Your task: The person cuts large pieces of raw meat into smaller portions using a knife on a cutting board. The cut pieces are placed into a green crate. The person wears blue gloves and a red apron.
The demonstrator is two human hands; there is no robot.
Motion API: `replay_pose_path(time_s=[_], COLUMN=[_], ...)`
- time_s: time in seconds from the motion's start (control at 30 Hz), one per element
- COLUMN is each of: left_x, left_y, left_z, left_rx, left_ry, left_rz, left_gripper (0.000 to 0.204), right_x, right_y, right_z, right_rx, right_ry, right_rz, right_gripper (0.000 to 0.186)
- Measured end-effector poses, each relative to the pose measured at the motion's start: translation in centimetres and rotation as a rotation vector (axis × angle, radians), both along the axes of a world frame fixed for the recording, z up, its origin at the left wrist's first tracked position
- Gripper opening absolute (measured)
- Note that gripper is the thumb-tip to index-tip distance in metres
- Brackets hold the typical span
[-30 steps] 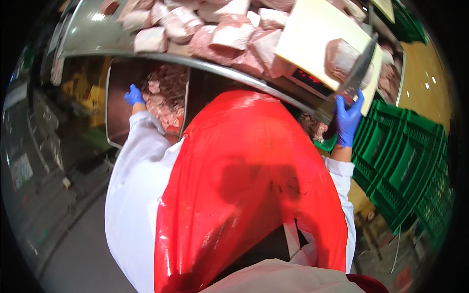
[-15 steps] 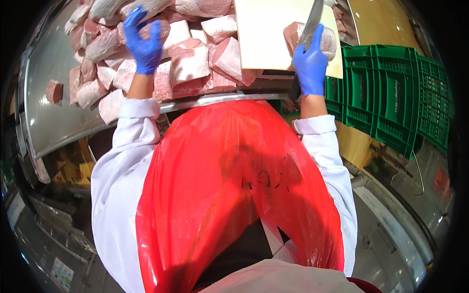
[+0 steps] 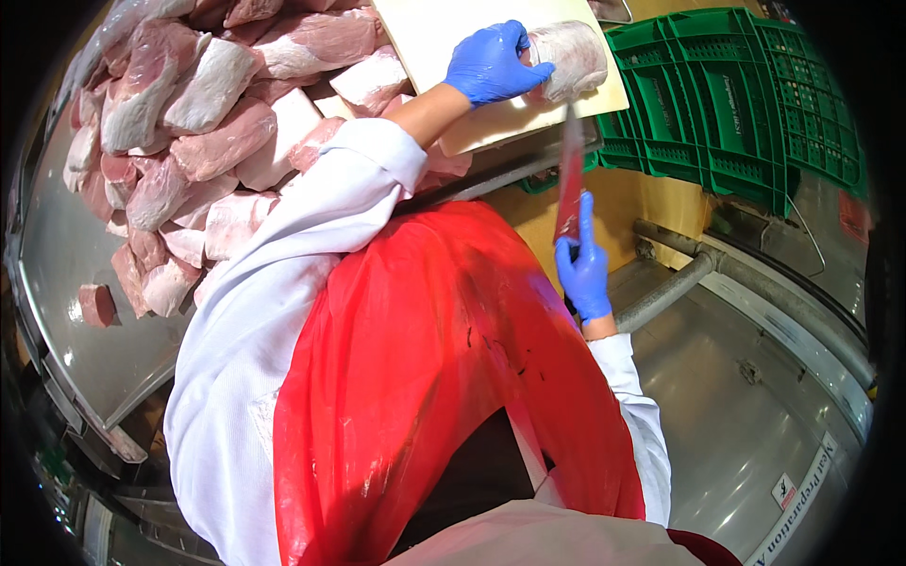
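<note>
My left hand (image 3: 486, 68), in a blue glove, grips the left end of a pale piece of meat (image 3: 571, 58) on the cream cutting board (image 3: 423, 40), its fingers curled against it. Lower to the right, beside my red apron, my right hand (image 3: 583, 274), also gloved, is closed on the handle of a long knife (image 3: 570, 174), index finger extended along it. The blade points up toward the board and the meat, slightly blurred; the handle is mostly hidden by my fingers.
A heap of meat chunks (image 3: 212, 141) covers much of the steel table (image 3: 61, 259) left of the board, with a small piece (image 3: 96, 304) apart. Green plastic crates (image 3: 717, 104) stand at the right. Below them are a metal rail (image 3: 665, 297) and a steel surface (image 3: 755, 377).
My left hand has moved from the left, open, onto the meat on the board. My right hand has drawn the knife down, away from over that meat. The view has shifted too.
</note>
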State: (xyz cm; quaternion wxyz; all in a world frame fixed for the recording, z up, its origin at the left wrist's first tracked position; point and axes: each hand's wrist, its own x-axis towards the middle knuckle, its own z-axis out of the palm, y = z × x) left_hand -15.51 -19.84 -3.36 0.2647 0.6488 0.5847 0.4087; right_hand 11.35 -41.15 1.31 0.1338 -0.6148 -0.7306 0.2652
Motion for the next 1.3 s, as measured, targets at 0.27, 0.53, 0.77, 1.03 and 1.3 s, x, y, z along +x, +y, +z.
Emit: replay_pose_path(time_s=[0.27,0.53,0.77,1.03,1.3], left_x=[-1.3,-1.2,-5.4,-5.2,-4.9], left_y=[0.7,2.1,0.5,5.6,2.5], left_z=[2.1,-2.5,-1.4,-5.0,-3.6], left_rx=[-0.352,-0.173,-0.130,-0.073,-0.122], left_ry=[-0.412,-0.309,-0.119,0.255,0.243], left_rz=[0.024,0.126,0.134,-0.164,-0.138], left_gripper=[0.021,0.031,0.024,0.036,0.033], right_x=[-8.5,-14.1,-9.8,-15.9,-15.5], right_y=[11.5,16.2,4.7,19.2,16.8], right_z=[2.2,0.1,5.1,5.6,0.6], right_rx=[0.338,0.217,-0.039,0.089,0.259], right_ry=[0.098,-0.262,-0.425,-0.079,-0.414], right_rz=[-0.124,0.056,0.154,-0.038,0.189], right_gripper=[0.079,0.081,0.082,0.075,0.068])
